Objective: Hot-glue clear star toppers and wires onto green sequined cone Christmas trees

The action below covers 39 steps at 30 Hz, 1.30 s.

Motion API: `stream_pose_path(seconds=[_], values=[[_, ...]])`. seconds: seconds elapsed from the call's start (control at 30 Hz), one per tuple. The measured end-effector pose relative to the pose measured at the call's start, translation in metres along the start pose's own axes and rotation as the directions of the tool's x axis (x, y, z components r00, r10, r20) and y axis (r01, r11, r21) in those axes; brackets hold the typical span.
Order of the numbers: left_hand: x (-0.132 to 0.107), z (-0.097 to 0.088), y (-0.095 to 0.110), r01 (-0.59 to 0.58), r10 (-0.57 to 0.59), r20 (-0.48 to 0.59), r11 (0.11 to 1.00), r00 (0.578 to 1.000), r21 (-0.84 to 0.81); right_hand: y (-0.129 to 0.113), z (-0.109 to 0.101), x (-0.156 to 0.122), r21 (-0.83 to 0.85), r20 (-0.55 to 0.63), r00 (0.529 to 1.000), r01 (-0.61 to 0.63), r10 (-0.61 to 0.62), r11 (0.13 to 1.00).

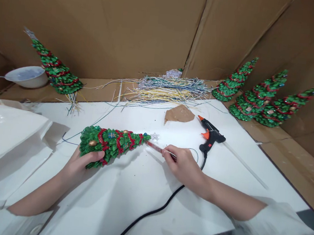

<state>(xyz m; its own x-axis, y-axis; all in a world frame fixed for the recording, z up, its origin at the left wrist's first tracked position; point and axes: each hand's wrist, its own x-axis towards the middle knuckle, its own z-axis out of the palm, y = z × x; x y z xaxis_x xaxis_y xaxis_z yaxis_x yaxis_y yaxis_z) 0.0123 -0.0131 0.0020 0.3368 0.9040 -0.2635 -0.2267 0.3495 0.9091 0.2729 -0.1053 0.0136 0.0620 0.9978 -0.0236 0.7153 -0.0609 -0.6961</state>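
My left hand [83,164] is wrapped round the wide base of a small green Christmas tree [113,141], which lies on its side with red garlands and gold baubles. A clear star [155,136] sits at its tip, pointing right. Pinched in my right hand [182,167] is a slim, pen-like tool with a reddish shaft [154,146]; its end meets the tree just below the star. I cannot make out the tool's exact kind. A thin green wire [196,152] curves beside my right hand.
A black glue gun [213,132] with a glue stick lies at right, its cord [161,209] crossing the table. Behind are bundled wires [173,91] and a brown scrap [179,114]. More trees [251,97] stand right, one tree [57,67] and a bowl [28,77] left.
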Motion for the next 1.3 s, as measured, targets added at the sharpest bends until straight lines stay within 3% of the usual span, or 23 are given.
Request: stream_pose_path(seconds=[0.17,0.37,0.47,0.6,0.77,0.87,0.97,1.13,1.3], values=[[0.003,-0.004,0.002,0.001,-0.002,0.031,1.000,1.000,0.013,-0.006,-0.007,0.004,-0.112,0.031,0.998,0.055,-0.052,0.992],[0.003,0.003,0.008,0.016,-0.015,0.026,1.000,1.000,-0.019,0.003,-0.018,0.024,-0.031,0.095,0.988,0.123,-0.119,0.992],[0.003,0.008,0.013,0.010,-0.009,0.008,1.000,1.000,-0.029,0.014,-0.019,0.034,0.181,0.174,0.983,0.035,-0.067,0.983],[0.004,0.012,0.017,0.025,-0.027,-0.037,0.999,0.999,-0.045,0.024,-0.018,0.042,0.496,0.355,0.935,-0.188,-0.001,0.848],[0.005,0.017,0.022,0.011,-0.016,-0.064,0.997,0.998,-0.078,0.028,-0.013,0.042,0.672,0.469,0.879,-0.415,0.081,0.613],[0.005,0.017,0.024,-0.010,0.007,-0.047,0.998,0.999,-0.064,0.028,-0.018,0.040,0.693,0.503,0.860,-0.460,0.086,0.555],[0.006,0.013,0.025,0.005,-0.007,-0.044,0.999,0.999,-0.050,0.024,-0.028,0.038,0.678,0.458,0.885,-0.410,0.086,0.611],[0.007,0.008,0.024,-0.008,-0.002,-0.099,0.995,0.995,-0.104,0.011,-0.038,0.030,0.415,0.214,0.976,-0.125,0.037,0.901],[0.008,0.008,0.024,-0.019,0.009,-0.086,0.993,0.996,-0.118,0.003,-0.030,0.022,0.163,0.083,0.992,0.076,-0.090,0.984]])
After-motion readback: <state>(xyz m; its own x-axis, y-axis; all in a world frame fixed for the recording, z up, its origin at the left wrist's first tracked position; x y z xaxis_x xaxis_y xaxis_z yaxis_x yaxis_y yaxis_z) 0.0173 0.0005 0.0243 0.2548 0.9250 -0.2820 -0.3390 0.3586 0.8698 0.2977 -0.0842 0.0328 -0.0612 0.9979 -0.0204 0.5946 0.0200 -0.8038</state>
